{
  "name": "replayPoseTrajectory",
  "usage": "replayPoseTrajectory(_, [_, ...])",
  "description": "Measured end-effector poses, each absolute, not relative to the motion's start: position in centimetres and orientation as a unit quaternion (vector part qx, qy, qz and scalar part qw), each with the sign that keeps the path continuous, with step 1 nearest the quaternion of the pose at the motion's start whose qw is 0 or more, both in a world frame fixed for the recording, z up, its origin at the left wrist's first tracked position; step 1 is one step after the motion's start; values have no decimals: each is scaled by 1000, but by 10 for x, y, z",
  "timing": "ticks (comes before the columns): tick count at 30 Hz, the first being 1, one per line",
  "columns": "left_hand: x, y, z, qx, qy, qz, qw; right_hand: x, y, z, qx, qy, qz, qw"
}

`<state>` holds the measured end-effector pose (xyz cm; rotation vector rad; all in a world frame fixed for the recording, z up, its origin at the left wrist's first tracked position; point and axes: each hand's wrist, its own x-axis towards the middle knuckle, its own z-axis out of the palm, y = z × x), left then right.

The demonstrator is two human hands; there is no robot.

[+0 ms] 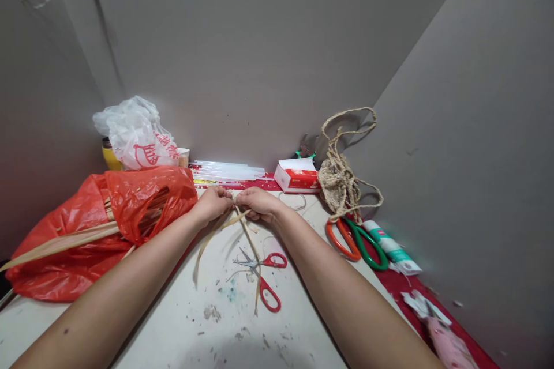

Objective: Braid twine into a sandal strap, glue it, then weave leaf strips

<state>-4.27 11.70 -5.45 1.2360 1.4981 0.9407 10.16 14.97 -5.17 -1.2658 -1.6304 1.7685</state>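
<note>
My left hand [215, 203] and my right hand [258, 203] meet at the middle of the table, fingers closed in a pinch. Between them they grip thin strips of dry tan plant fibre [245, 229], whose loose ends hang down toward me. Exactly how the strips cross at the fingertips is too small to tell. Below the hands lies a small pair of scissors [270, 294] with red handles, blades spread, and one strip trails across it. Left of my left hand, a red plastic bag [82, 196] holds more dry strips [64, 245].
Braided cord [340, 184] is heaped at the right, beside a red and white box [298, 176]. Large scissors with orange and green handles [367, 248] lie near a green and white roll [392, 247]. Clear glue sticks [227, 171] and a white bag [138, 132] are along the back wall.
</note>
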Motion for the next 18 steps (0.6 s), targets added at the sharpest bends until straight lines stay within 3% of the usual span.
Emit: replayPoseTrajectory(18, [-46, 120, -51, 486, 590, 341, 547, 110, 156, -54, -419, -650, 614, 160])
